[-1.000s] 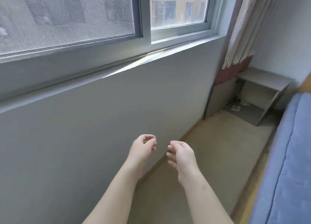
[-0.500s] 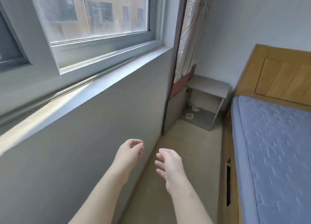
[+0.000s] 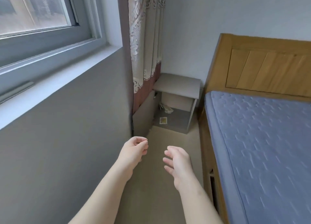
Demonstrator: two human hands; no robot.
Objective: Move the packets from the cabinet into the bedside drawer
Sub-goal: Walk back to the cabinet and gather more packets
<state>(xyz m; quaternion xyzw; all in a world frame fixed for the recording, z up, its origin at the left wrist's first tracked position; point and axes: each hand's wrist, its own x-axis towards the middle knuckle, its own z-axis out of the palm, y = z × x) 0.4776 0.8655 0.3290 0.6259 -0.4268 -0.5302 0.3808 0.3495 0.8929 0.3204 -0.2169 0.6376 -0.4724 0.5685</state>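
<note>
A grey bedside cabinet (image 3: pixel 178 85) stands in the far corner, its door (image 3: pixel 143 116) swung open to the left. On its inner floor lie a flat yellow-and-white packet (image 3: pixel 163 120) and a crumpled heap of pale packets (image 3: pixel 166 108) further back. No drawer can be made out. My left hand (image 3: pixel 134 150) and my right hand (image 3: pixel 177 162) are held out in front of me over the floor, well short of the cabinet. Both hold nothing; their fingers are loosely curled.
A grey wall (image 3: pixel 67 131) with a window sill (image 3: pixel 55 72) runs along the left. A patterned curtain (image 3: pixel 146 38) hangs beside the cabinet. A bed with a blue mattress (image 3: pixel 262 148) and wooden headboard (image 3: pixel 265 63) fills the right. A narrow strip of beige floor (image 3: pixel 161 198) leads ahead.
The view has swung right from the window toward the corner, and the cabinet and bed now appear closer. Both hands stay out front, holding nothing.
</note>
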